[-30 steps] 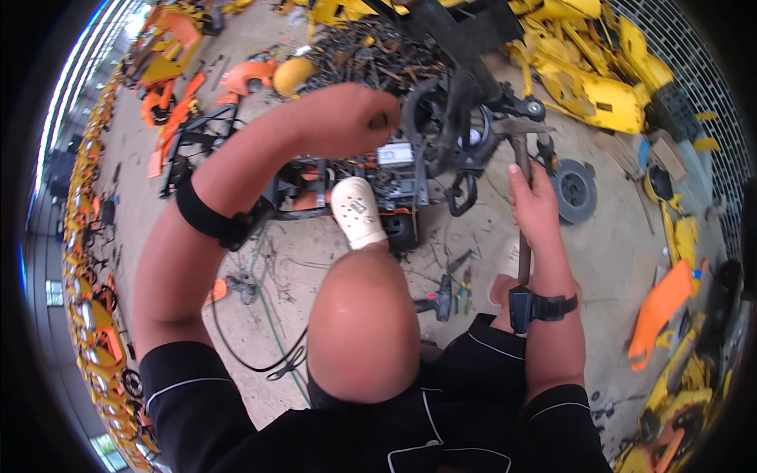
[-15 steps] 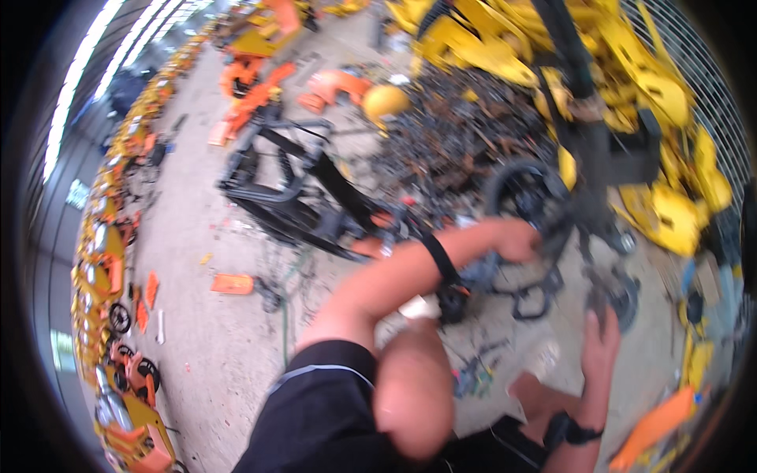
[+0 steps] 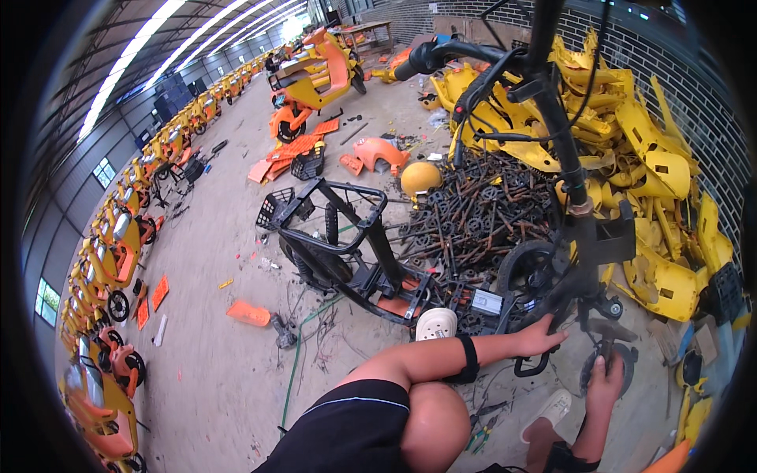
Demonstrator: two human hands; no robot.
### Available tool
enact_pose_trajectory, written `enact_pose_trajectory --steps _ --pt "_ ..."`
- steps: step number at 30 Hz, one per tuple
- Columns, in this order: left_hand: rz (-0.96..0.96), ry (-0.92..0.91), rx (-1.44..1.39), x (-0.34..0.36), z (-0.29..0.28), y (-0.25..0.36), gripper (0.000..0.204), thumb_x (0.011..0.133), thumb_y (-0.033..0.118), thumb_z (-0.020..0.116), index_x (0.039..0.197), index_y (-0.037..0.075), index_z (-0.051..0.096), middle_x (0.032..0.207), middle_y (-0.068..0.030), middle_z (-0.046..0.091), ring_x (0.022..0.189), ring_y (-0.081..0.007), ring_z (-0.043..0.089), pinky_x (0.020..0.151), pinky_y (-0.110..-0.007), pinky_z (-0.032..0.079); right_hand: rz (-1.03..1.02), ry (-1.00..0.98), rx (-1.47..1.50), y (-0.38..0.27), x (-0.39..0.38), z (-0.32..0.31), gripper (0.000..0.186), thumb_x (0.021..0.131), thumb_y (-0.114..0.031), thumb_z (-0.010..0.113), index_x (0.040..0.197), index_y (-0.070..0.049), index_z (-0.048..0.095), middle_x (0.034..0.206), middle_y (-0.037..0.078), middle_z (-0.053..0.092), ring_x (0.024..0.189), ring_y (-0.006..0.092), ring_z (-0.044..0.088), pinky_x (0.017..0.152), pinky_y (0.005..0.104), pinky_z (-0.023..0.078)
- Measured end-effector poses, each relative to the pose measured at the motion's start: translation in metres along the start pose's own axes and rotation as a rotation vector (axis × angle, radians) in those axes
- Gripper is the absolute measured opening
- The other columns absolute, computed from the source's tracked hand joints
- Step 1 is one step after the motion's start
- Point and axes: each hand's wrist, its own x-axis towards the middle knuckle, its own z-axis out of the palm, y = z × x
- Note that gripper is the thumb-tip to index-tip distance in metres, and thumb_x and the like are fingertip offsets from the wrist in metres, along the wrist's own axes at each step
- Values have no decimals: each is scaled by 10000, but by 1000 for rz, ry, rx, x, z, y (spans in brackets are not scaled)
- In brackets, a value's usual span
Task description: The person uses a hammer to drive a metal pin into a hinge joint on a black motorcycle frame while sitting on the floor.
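Note:
A stripped black scooter frame (image 3: pixel 384 251) stands in front of me, with its steering column (image 3: pixel 556 118) rising at the right. My left hand (image 3: pixel 538 337) reaches across to the lower front of the frame, its fingers closed round a black tube below the steering column. Part of that grip is hidden. My right hand (image 3: pixel 604 384) is wrapped round the handle of a hammer (image 3: pixel 612 329). The hammer's dark head lies over a small wheel (image 3: pixel 628 370); I cannot tell whether they touch.
A heap of rusty black metal parts (image 3: pixel 473 213) lies behind the frame, with yellow panels (image 3: pixel 658 284) piled by the brick wall. Pliers (image 3: pixel 482 435) and an orange piece (image 3: pixel 249 313) lie on the floor. Rows of scooters (image 3: pixel 118 268) line the left; another scooter (image 3: pixel 323 79) stands farther back.
The view has tilted upward, so the frame and heap appear lower. My left hand has shifted slightly down and right along the frame front. My right hand keeps the hammer near the small wheel.

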Motion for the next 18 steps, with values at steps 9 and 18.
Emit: enact_pose_trajectory --steps 9,18 --pt "-345 -165 -322 -6 -8 7 925 964 594 528 1545 -62 234 1378 -128 514 1277 -201 457 1066 -335 374 -45 71 -64 10 12 11 318 1015 -268 608 1129 29 618 908 101 664 790 159 590 754 314 483" --pt "-371 -276 -661 13 -19 -45 770 1018 682 310 1236 34 664 1189 -62 668 1108 -164 565 1005 -331 434 56 -187 -309 -35 19 28 367 960 -259 651 1186 29 625 999 236 696 909 338 677 820 378 505"
